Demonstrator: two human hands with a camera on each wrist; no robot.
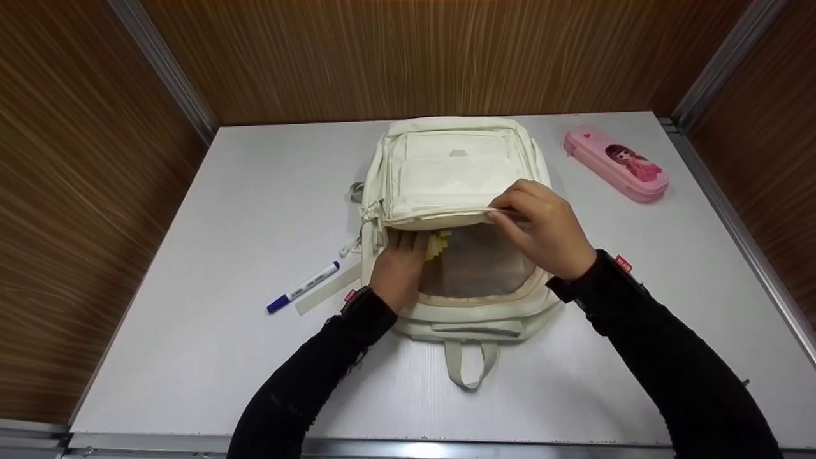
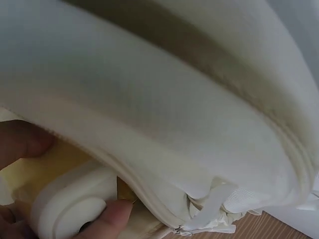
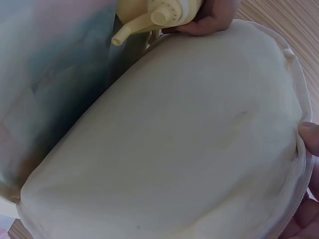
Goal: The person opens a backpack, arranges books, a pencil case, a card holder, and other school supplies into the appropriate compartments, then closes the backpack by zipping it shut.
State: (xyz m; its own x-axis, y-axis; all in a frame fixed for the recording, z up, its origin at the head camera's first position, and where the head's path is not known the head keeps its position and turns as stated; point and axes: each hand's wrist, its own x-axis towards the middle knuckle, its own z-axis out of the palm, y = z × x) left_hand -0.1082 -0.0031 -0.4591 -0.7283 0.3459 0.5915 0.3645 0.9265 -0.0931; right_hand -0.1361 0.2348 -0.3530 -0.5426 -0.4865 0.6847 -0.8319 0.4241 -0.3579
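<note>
A cream backpack lies on the table with its main compartment unzipped. My left hand reaches into the opening, its fingertips hidden under the flap. In the left wrist view, fingers curl round a yellow object with a rounded white part. The right wrist view shows that object's pale yellow spout beside the left hand. With thumb and fingers, my right hand pinches the flap's edge and holds it raised; the same grip shows at the right hand on the zipped rim.
Left of the backpack lie a white marker with blue ends and a pale flat strip. A pink pencil case sits at the back right. The backpack's top loop points toward the front edge. Wooden panels enclose the table.
</note>
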